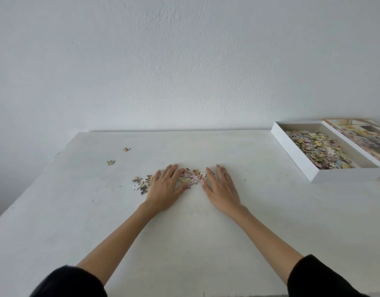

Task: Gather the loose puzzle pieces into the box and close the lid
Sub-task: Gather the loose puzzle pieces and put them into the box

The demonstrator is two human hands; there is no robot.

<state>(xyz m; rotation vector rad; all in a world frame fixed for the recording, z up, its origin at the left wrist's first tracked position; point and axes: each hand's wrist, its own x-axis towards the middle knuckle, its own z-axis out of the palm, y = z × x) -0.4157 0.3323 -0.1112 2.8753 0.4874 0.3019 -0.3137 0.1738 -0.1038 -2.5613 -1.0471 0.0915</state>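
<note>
Worktop (pixel 206 232) carries the open box (pixel 296 155) at far right, lid (pixel 364 138) beside it. Left hand (pixel 165 189) and right hand (pixel 222 189), each grip wide and flat, bracket a puzzle pile (pixel 190 176), apparently to sweep it together; two stray pieces (pixel 111 162) lie apart.

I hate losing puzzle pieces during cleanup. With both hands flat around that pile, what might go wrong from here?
1. Two stray pieces lie far to the left, apart from the pile, and may be forgotten.
2. The left hand splits the pile; the cluster outside it may be missed.
3. The box sits far right, so carried pieces may drop.
</note>
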